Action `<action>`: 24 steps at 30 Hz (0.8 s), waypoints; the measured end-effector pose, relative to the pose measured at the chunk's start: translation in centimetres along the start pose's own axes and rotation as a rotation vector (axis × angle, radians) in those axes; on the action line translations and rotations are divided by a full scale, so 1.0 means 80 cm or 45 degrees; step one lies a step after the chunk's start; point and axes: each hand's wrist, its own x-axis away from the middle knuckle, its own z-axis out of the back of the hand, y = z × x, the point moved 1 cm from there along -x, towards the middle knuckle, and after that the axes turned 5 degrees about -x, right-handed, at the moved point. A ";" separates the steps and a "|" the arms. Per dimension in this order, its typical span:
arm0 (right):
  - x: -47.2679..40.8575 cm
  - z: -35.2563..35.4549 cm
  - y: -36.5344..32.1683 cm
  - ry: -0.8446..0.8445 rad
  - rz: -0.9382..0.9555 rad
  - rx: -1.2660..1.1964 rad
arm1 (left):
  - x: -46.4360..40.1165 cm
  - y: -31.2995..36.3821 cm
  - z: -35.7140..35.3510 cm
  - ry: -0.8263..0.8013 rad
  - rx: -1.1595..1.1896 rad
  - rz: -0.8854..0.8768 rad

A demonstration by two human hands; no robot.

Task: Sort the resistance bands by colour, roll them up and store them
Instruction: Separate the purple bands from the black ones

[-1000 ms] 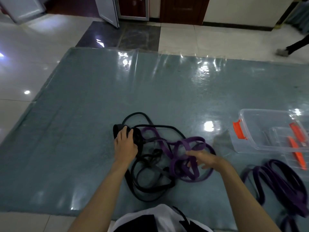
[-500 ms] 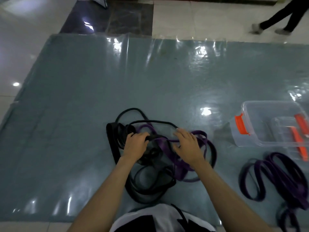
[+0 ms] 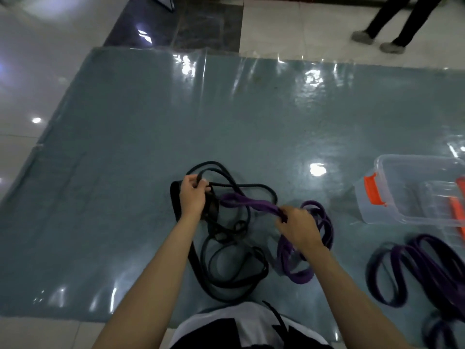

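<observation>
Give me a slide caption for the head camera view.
Left hand holds black bands, right hand pulls a purple band free.

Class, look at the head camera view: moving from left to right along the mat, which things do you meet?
Black bands gripped by the left hand → purple band gripped by the right hand → separate pile of purple bands → clear plastic box with orange clips.

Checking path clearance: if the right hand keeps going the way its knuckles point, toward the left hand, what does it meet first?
Probably the black bands tangled ahead of the right hand, then the left hand; depth is unclear.
</observation>
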 end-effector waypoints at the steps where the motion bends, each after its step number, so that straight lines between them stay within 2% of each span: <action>1: 0.003 0.008 0.007 0.062 -0.001 -0.108 | -0.002 0.004 0.004 0.032 0.021 0.027; 5: 0.021 0.035 0.033 0.327 -0.092 -0.571 | 0.008 0.004 0.016 -0.010 -0.208 -0.032; 9: 0.049 0.051 0.062 0.540 -0.206 -0.909 | 0.042 -0.006 0.014 -0.251 -0.499 -0.140; 11: 0.066 0.056 0.078 0.602 -0.277 -0.895 | 0.067 -0.010 0.007 -0.277 -0.662 -0.275; 14: 0.090 0.055 0.101 0.595 -0.362 -0.683 | 0.107 -0.013 -0.012 -0.250 -0.833 -0.543; 18: 0.131 0.039 0.128 0.418 -0.357 -0.455 | 0.155 -0.021 -0.047 -0.334 -0.958 -0.839; 21: 0.159 0.025 0.149 0.256 -0.446 -0.333 | 0.184 -0.031 -0.077 -0.597 -0.947 -0.830; 24: 0.178 0.014 0.166 0.273 -0.494 -0.286 | 0.210 -0.047 -0.110 -0.973 -1.060 -0.719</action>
